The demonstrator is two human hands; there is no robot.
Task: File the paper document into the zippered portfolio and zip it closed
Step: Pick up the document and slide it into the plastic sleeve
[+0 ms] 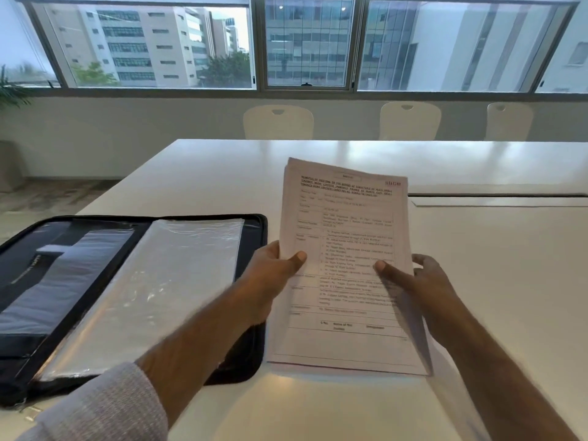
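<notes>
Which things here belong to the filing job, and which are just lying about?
Part of the job:
- paper document, held by the left hand and right hand
- portfolio, lying open on the table
- clear sleeves inside the portfolio

Just lying about:
- three chairs beyond the table
- plant by the window

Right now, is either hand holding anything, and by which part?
Both hold the printed white paper document: the left hand pinches its left edge and the right hand its right edge, about mid-height.
</notes>
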